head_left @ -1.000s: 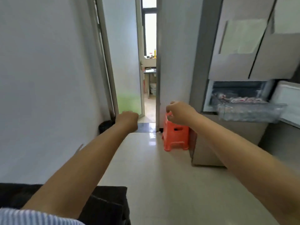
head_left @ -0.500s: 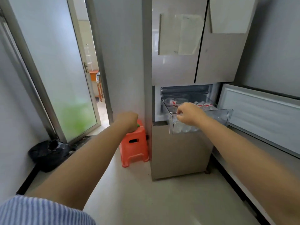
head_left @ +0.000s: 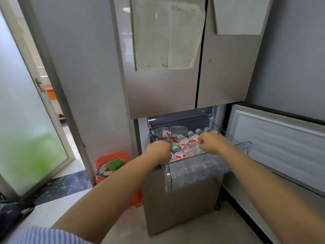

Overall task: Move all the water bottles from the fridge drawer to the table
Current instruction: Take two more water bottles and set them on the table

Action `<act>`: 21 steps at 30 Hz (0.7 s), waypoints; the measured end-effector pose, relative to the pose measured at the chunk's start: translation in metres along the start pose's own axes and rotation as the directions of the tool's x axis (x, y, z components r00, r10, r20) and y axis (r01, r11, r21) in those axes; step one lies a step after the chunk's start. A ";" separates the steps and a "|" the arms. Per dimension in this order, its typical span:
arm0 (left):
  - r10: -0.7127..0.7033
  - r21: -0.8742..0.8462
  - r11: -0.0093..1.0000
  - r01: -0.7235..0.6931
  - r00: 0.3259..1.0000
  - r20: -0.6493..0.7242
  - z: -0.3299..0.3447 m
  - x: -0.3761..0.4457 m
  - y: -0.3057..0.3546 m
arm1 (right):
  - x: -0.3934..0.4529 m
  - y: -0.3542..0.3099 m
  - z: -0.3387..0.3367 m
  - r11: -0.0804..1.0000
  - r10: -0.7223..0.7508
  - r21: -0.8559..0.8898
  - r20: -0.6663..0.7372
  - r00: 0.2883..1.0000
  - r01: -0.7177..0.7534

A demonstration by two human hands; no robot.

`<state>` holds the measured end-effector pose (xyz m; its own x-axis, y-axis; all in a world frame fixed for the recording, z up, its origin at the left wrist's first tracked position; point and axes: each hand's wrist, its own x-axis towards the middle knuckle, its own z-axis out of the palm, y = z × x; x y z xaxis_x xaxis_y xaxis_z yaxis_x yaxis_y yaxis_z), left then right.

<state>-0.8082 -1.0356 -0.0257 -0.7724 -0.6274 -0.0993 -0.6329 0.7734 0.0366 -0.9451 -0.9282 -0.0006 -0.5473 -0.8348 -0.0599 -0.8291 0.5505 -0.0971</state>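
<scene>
Both hands, L [head_left: 160,150] & R [head_left: 212,143], over water bottles [head_left: 186,144] in drawer [head_left: 193,173].

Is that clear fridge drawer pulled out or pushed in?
Pulled out: the clear plastic drawer juts forward past the fridge front, red-labelled water bottles exposed inside.

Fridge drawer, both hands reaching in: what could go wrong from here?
1. The bottles lie packed against each other in the drawer, so lifting one may make its neighbours roll.
2. The left hand and right hand work close together and could collide.
3. The open freezer door crowds the right arm.
</scene>
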 end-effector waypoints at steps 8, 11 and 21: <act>-0.117 -0.251 0.954 0.161 0.976 0.183 0.056 0.133 0.027 | 0.151 0.064 0.044 0.994 0.053 0.086 0.080 0.995 -0.060; -0.245 -0.402 0.854 0.330 0.937 0.248 0.071 0.182 0.036 | 0.205 0.078 0.064 0.988 0.040 0.147 0.101 0.994 -0.055; -0.426 -0.754 0.332 0.567 0.803 0.416 0.092 0.261 0.053 | 0.282 0.076 0.105 0.992 0.096 0.067 0.179 0.979 -0.110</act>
<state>-1.0380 -1.1498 -0.1415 -0.3281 -0.7956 -0.5093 -0.6889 -0.1674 0.7052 -1.1504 -1.1224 -0.1287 -0.5954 -0.7651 -0.2454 -0.7547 0.6373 -0.1559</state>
